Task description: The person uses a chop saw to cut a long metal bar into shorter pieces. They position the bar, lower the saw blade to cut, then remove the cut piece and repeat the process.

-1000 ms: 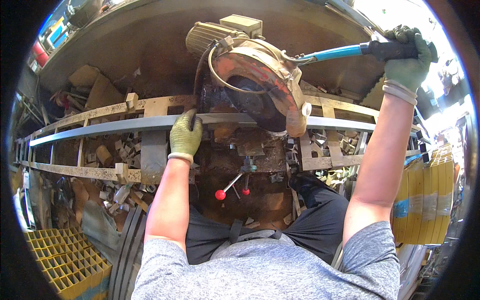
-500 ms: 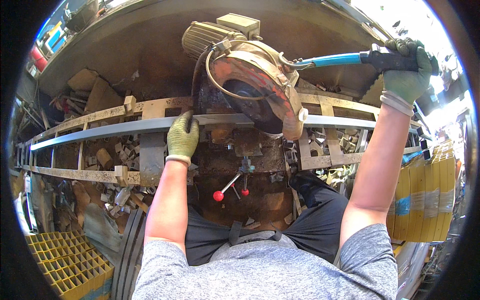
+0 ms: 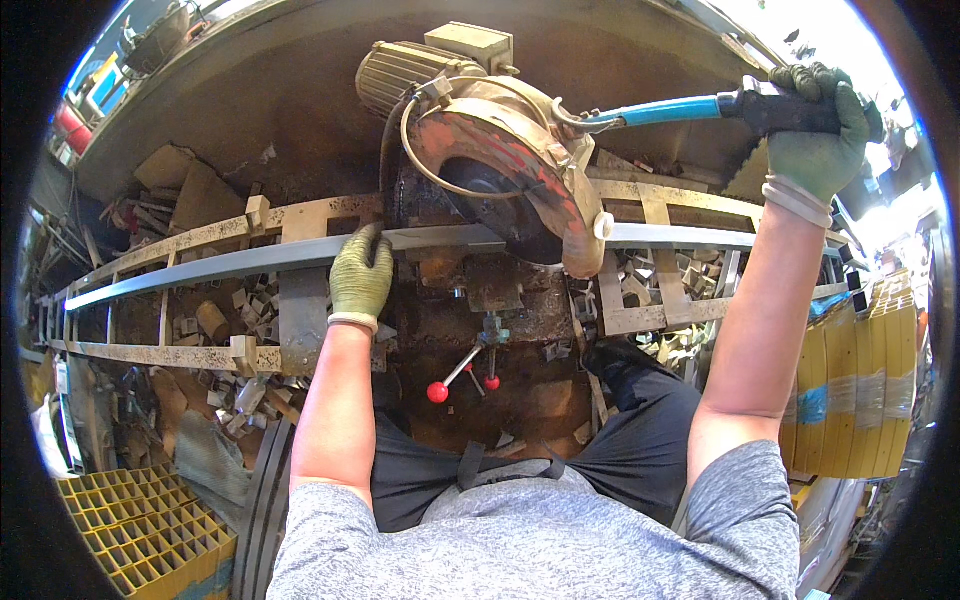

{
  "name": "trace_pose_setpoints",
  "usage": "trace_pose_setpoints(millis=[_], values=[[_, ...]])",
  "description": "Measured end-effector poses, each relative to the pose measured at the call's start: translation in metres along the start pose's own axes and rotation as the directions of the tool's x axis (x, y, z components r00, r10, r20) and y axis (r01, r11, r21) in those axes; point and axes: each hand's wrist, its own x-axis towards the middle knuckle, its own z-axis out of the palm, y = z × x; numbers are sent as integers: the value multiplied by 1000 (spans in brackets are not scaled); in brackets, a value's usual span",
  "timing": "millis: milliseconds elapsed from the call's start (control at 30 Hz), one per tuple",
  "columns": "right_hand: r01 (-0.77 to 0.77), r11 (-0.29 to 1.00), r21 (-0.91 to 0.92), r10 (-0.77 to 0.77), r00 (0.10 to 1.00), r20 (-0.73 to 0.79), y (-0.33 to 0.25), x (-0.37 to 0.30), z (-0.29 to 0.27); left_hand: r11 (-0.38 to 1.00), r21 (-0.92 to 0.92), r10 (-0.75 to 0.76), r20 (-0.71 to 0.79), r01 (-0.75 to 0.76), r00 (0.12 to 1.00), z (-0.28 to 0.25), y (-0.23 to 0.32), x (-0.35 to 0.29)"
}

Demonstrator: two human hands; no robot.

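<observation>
From where I stand, the left hand [image 3: 362, 278] rests on a long metal bar [image 3: 210, 265], just left of the saw [image 3: 500, 140]; I cannot tell whether its fingers are clamped on the bar or only lying over it. The bar runs left to right along a slatted frame [image 3: 150, 353], passing behind the saw's dark disc [image 3: 530, 232]. At the far right, the right hand [image 3: 818, 135] has its fingers wrapped tightly around the end of the blue handle [image 3: 665, 113].

Grey metal bar [image 3: 200, 267]: lies near far edge of slatted frame [image 3: 200, 357]; left hand [image 3: 361, 277] touches it; right hand [image 3: 818, 140] grips blue saw handle [image 3: 665, 112].
</observation>
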Motion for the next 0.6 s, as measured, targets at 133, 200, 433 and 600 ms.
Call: trace_pose_setpoints(millis=[133,200,433,600], values=[[-10,999,45,10,1000,-6,-1,-2,1,1000,-1,-27,12,27,1000,-1,1,0],[-20,997,74,24,999,-46,0,-4,3,1000,-3,-12,8,12,1000,-2,2,0],[18,999,29,-16,999,-52,1,-5,6,1000,21,3,4,-3,1000,-3,3,1],[-30,996,87,37,996,-82,-2,-10,-1,1000,19,2,1,-2,1000,-1,-1,2]])
